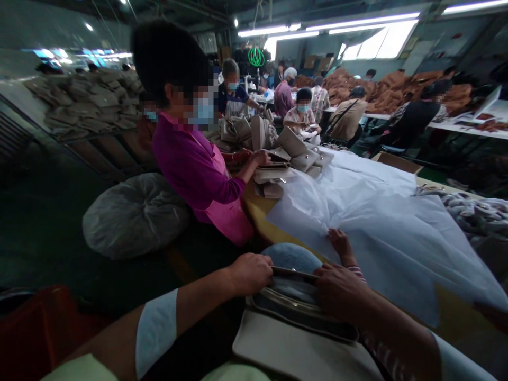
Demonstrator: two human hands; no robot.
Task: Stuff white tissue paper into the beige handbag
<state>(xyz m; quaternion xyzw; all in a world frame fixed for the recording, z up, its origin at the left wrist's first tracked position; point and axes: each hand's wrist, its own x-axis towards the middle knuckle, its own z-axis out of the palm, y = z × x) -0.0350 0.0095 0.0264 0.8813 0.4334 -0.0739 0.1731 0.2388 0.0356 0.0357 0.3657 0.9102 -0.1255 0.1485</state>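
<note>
A beige handbag (296,344) is held low in front of me, its mouth up and its pale flap hanging toward me. A zip and dark lining show inside. My left hand (251,272) is closed around the left part of the bag's upper edge. The right part of the same edge is gripped by my right hand (339,293), fingers curled over it. A rounded grey-blue piece (291,256) shows just beyond the edge; I cannot tell what it is. Past my right hand, a co-worker's hand (341,244) in a striped sleeve touches white sheets (381,211) on the table.
A co-worker in purple (186,164) stands at left, handling a bag beside a pile of beige bags (299,148). A large stuffed sack (135,217) sits on the floor. The yellowish table (257,209) runs ahead. A red crate (47,328) stands at lower left.
</note>
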